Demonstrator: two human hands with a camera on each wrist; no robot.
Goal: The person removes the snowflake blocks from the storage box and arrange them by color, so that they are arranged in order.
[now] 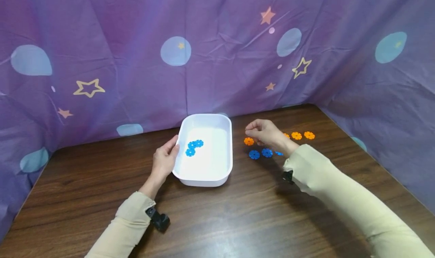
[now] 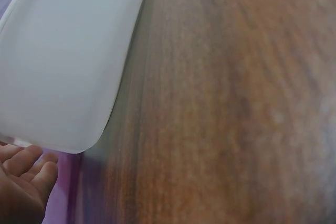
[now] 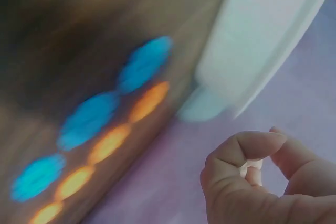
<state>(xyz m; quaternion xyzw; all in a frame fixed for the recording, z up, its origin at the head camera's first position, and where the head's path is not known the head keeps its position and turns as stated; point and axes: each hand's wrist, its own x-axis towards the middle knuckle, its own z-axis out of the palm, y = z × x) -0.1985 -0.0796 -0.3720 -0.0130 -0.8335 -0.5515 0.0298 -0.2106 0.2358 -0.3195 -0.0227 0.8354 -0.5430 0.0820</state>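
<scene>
A white rectangular tray [image 1: 204, 183] stands on the brown table, with several blue flower-shaped discs [image 1: 192, 145] inside, towards its left. My left hand [image 1: 164, 160] grips the left side of this tray, thumb over the rim; in the left wrist view the fingers [image 2: 23, 161] lie against its outer edge. To the right, my right hand [image 1: 266, 131] hovers above a row of orange flower-shaped discs [image 1: 249, 141], hiding some of them. Its thumb and index finger bend towards each other, and nothing shows between them in the right wrist view. Nearer me lies a row of blue flower-shaped discs [image 1: 254, 154].
A purple curtain [image 1: 136, 62] printed with stars and circles hangs along the back and right of the wood-grain table [image 1: 217, 220]. Further orange discs [image 1: 296, 135] lie beyond the right wrist. Each cuff carries a small black device [image 1: 159, 219].
</scene>
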